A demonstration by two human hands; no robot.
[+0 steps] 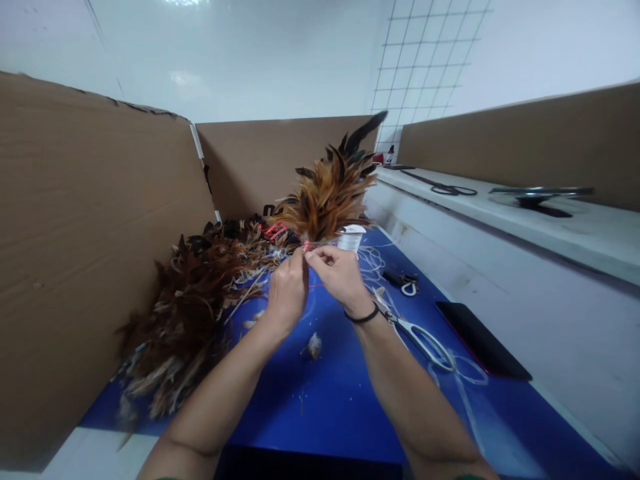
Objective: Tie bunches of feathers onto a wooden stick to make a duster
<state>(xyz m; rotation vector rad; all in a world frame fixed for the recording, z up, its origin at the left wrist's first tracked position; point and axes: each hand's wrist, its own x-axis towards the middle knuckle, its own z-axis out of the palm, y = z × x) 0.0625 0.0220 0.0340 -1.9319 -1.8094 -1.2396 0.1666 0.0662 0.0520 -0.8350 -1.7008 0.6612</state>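
Note:
A bunch of brown and black feathers (327, 197) stands upright above my hands, its base wrapped in pinkish-red thread (307, 246). My left hand (290, 287) is closed around the wrapped base from the left. Fingertips of my right hand (340, 273) are pinched together at the same spot, close to the thread; a thin red strand (316, 286) shows between the hands. What exactly the right fingers grip is too small to be sure of, though they meet at the thread. A white spool (351, 239) stands just behind my right hand.
A big pile of loose brown feathers (195, 300) covers the left of the blue table (310, 407). To the right lie silver scissors (425, 340), a black-handled tool (400, 280), white cord (373, 263) and a black phone (483, 340). Cardboard panels (100, 233) stand around; a white ledge (525, 233) runs along the right.

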